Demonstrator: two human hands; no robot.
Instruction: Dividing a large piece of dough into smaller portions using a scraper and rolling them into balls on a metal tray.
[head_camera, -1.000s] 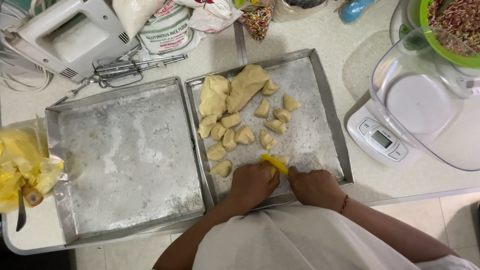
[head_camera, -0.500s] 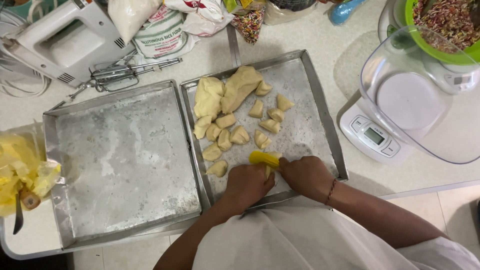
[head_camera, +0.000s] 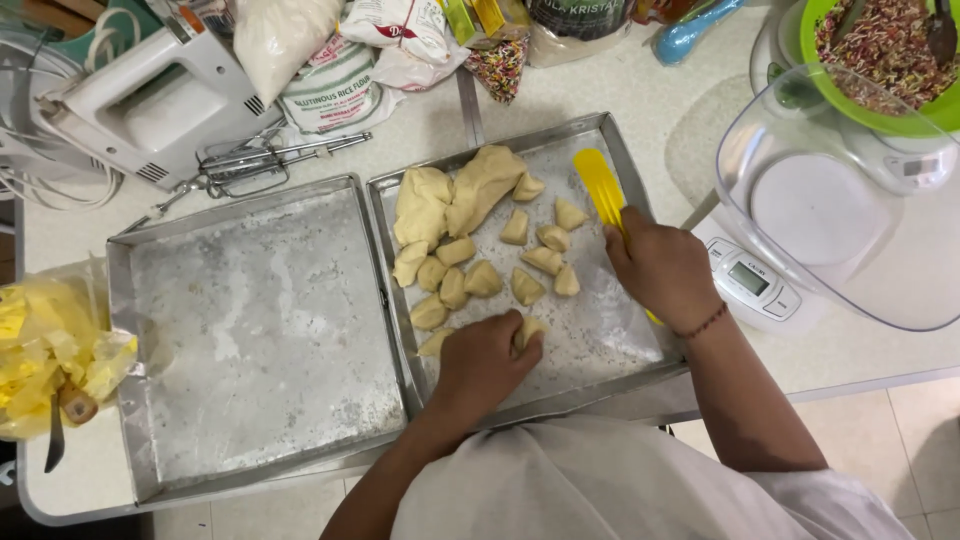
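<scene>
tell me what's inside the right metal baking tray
The right metal baking tray holds a large pale dough lump, small cut dough pieces and flour dusting. The left hand covers part of one piece.

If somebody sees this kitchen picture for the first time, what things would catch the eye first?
Probably the pale dough pieces scattered in the right metal tray at the centre, where the left hand closes on one piece and the right hand holds a yellow scraper. Next, the crumpled yellow bag at the far left.
</scene>
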